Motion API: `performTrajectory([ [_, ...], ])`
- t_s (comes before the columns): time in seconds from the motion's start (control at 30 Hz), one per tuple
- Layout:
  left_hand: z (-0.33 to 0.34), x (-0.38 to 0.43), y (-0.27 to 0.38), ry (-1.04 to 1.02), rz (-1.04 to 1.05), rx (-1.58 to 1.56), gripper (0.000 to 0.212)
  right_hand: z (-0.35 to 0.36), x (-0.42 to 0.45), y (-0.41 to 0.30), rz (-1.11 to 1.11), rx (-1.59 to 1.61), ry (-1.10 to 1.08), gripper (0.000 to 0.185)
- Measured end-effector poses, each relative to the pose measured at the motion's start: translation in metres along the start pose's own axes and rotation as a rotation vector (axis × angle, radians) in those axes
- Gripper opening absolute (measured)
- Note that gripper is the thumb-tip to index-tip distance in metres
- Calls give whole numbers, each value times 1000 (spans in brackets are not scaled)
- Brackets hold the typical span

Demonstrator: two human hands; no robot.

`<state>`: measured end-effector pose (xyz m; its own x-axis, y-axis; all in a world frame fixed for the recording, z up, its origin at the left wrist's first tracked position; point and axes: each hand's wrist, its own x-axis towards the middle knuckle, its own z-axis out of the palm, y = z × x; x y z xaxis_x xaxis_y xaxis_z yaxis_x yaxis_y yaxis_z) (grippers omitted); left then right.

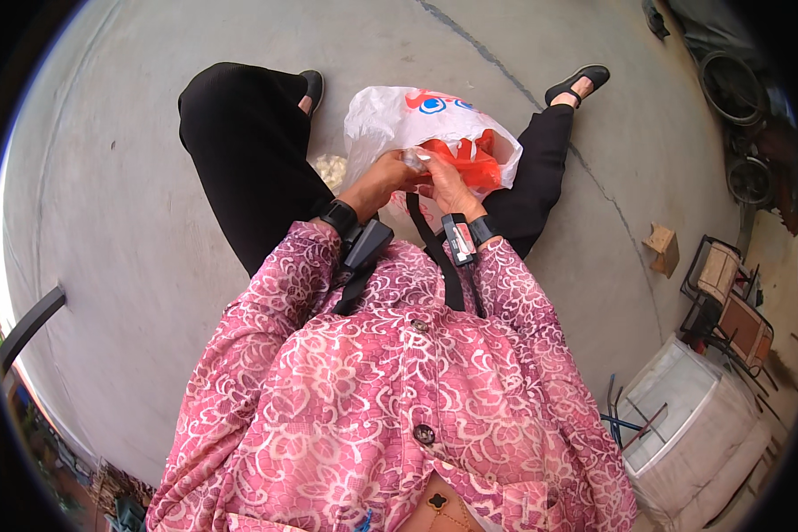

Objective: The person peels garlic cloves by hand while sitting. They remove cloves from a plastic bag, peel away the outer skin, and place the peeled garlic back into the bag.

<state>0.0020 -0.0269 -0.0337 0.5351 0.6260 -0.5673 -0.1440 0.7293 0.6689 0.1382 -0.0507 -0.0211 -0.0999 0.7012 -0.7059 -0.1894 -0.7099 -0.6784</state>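
My left hand [394, 174] and my right hand [449, 186] meet in front of my lap. Pinched between their fingers is a small, shiny, clear plastic item [412, 158], mostly covered, so its exact kind is unclear. Just beyond them a white plastic carrier bag [379, 120], printed in red and blue, rests between my legs. Its mouth gapes to the right, and a red plastic bag [480, 169] shows inside, close to my right fingers. To the left of the carrier bag, a clear bag of small whitish pieces [330, 170] sits partly behind my left forearm.
My black-trousered legs flank the bags on the concrete floor [139, 199]. Over to the right are a small wooden stool [662, 250], folding chairs [721, 279], a plastic-wrapped white box-shaped object [705, 432] and wheels [733, 90]. A dark curved bar [33, 326] stands at left.
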Motion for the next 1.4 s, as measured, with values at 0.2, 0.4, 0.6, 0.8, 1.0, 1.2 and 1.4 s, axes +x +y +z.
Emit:
performTrajectory([
  [0.2, -3, -2, -1, -181, 90, -62, 30, -8, 13, 0, -214, -344, 123, 32],
  [0.4, 1, -17, 5, -137, 34, 3, 34, -10, 20, 5, -267, -369, 187, 29],
  [0.6, 2, -23, 7, -87, 32, 50, 35, -3, 17, 5, -151, -258, 193, 30],
  [0.8, -1, -25, 6, -42, 19, 164, 41, 8, 7, -9, -307, -714, -18, 39],
  [1.0, 5, -27, 10, -67, 53, 246, 43, -4, 10, -13, -208, -651, -64, 38],
  [1.2, 3, -25, 9, -76, 105, 193, 34, -14, 19, 2, 5, -129, -38, 32],
  [1.4, 1, -22, 8, -10, 29, 130, 32, -6, 24, 8, -62, -136, 111, 35],
])
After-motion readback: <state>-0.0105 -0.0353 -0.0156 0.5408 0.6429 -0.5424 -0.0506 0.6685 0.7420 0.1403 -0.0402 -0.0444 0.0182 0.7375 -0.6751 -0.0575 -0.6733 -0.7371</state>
